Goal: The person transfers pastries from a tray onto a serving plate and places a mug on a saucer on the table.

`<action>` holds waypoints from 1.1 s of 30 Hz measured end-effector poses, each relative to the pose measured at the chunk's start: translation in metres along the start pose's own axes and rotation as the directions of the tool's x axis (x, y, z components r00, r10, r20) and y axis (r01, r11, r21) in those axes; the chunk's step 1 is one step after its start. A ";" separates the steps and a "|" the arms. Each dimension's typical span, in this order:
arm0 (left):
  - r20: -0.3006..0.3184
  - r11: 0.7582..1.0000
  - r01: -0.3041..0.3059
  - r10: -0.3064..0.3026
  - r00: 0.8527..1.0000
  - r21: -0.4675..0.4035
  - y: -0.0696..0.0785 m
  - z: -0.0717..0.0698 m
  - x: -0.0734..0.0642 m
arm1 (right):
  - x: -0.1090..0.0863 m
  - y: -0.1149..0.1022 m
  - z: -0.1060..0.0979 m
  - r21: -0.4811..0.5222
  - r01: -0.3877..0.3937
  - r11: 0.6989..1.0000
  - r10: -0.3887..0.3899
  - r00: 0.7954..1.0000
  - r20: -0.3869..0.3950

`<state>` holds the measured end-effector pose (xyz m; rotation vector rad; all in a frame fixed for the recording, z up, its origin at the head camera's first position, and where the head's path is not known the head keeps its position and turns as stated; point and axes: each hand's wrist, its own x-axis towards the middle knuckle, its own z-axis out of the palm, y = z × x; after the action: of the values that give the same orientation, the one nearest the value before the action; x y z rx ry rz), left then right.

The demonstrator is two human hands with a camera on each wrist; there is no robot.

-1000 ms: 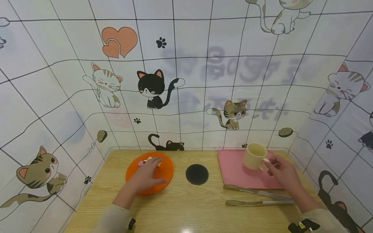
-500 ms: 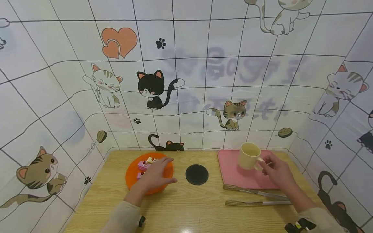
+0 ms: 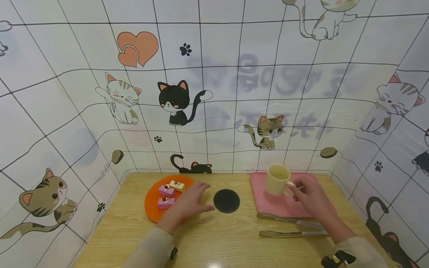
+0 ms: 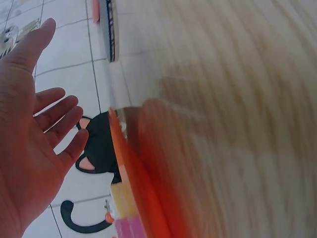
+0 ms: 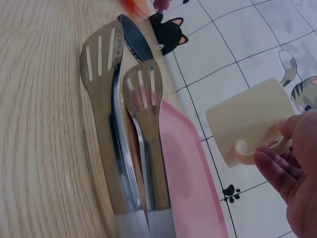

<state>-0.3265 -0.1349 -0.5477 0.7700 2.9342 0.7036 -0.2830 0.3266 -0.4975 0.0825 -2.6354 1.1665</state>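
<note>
My right hand (image 3: 310,195) pinches the handle of a pale yellow mug (image 3: 277,181). In the right wrist view the mug (image 5: 252,121) is held upright, off the pink tray (image 3: 263,199). My left hand (image 3: 189,203) is open, fingers spread and holding nothing, above the right side of an orange plate (image 3: 151,203). On that plate lie small toy cake slices, two pink (image 3: 165,203) and one yellow (image 3: 177,185). A round black coaster (image 3: 226,201) lies just right of my left fingertips.
Metal tongs (image 3: 279,233) with slotted ends lie spread in front of the tray, partly under my right forearm. A cat-print cloth wall (image 3: 218,82) stands close behind the wooden table (image 3: 221,238) and along both sides.
My right hand has carried the mug leftward over the tray. My left hand has slid right across the plate toward the coaster, uncovering the cake slices.
</note>
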 end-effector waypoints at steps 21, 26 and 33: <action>0.073 0.996 -0.031 0.025 0.997 0.084 0.016 0.032 0.033 | 0.000 -0.017 0.017 0.050 0.012 0.999 -0.015 0.998 0.054; 0.109 0.997 -0.026 0.018 0.994 0.076 0.018 0.031 0.037 | 0.000 -0.023 0.019 0.058 -0.004 0.998 0.000 0.997 0.075; 0.148 0.999 -0.025 0.018 0.989 0.048 0.019 0.030 0.040 | -0.001 -0.031 0.023 0.096 0.000 0.995 -0.008 0.997 0.079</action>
<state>-0.3491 -0.0885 -0.5631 0.8213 2.8237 0.5510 -0.2821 0.2890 -0.4904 0.1554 -2.6443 1.3143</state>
